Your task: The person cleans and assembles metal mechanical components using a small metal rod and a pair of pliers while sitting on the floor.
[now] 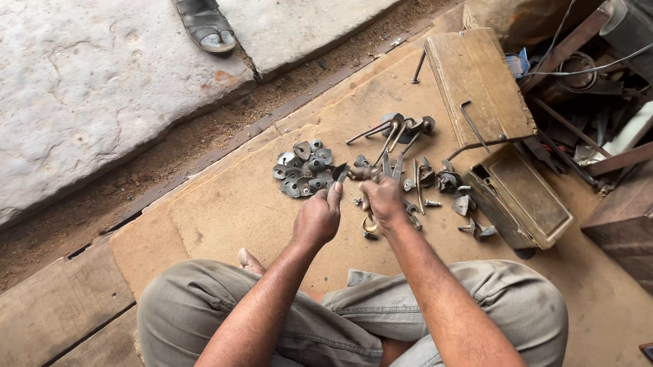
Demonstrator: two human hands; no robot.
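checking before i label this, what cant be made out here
Head view:
- What the left hand and right hand pinch: fingers cover most of it.
- Single pieces in the metal parts pile: too small.
- Open wooden box contents: shadowed.
- Sandal: cut by top edge.

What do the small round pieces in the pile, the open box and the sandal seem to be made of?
Round pieces: probably metal, dull grey with some shine.
Open box and its lid: apparently wood, brown and dusty, grain visible on the lid.
Sandal: perhaps rubber or leather; dark, matte, hard to tell.
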